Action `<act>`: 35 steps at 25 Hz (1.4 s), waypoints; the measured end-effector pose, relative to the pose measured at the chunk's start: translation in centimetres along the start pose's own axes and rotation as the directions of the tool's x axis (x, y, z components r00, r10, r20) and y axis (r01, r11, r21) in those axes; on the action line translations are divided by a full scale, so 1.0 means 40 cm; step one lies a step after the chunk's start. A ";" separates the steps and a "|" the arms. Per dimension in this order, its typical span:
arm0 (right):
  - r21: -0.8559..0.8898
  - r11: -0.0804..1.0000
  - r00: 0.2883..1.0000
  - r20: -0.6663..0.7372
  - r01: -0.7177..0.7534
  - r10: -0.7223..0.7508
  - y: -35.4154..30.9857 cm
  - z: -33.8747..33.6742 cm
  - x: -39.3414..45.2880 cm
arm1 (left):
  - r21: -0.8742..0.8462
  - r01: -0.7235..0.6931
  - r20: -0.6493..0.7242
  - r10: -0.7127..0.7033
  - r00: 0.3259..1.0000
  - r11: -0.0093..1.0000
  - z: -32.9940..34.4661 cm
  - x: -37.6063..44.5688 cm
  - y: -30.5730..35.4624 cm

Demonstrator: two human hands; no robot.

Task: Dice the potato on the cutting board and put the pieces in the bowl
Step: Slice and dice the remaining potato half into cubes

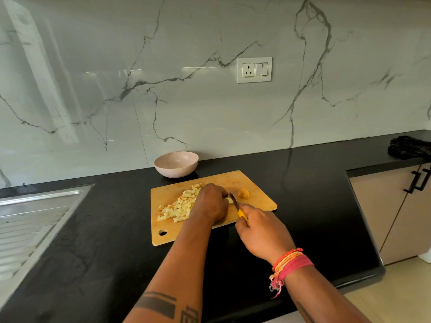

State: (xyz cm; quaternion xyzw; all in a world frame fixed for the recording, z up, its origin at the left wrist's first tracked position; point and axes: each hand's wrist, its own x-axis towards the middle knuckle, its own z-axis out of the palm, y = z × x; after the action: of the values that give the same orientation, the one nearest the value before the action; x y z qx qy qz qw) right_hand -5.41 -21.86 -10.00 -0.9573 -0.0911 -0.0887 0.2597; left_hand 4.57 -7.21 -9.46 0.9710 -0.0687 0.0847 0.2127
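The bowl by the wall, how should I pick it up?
Grip the bowl by its rim, coming from above on the near side. It stands upright with its mouth open and looks empty, the wall sits close behind it, and its sides curve under, so fingers hold best hooked over the rim.

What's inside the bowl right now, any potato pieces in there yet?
The visible inner wall of the bowl shows no pieces; its near rim hides the bottom. The diced potato pieces still lie on the cutting board.

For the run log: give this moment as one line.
left hand steadies potato | right hand holds knife, cutting | diced pieces on cutting board | bowl empty
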 end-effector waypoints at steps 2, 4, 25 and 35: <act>-0.021 1.000 1.000 0.018 0.017 -0.016 -0.006 0.001 0.008 | 0.022 -0.007 -0.008 0.008 1.000 1.000 -0.001 -0.005 0.003; -0.041 0.999 0.999 0.036 0.021 -0.020 -0.011 -0.001 0.024 | 0.044 -0.015 -0.016 0.016 1.000 0.999 -0.004 -0.008 0.005; -0.091 0.994 0.998 0.019 0.063 -0.062 -0.031 0.007 0.023 | 0.117 0.035 -0.025 -0.033 0.999 0.993 -0.020 -0.014 0.014; -0.129 0.986 0.994 0.037 0.104 -0.100 -0.012 0.022 -0.017 | 0.097 0.047 -0.071 -0.040 0.997 0.994 -0.014 -0.013 0.010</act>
State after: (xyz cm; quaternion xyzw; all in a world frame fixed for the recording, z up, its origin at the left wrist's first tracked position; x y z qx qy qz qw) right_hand -6.05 -21.06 -10.67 -0.9676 -0.1378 -0.0932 0.1900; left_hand 3.91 -7.28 -8.92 0.9781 -0.0360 0.1167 0.1684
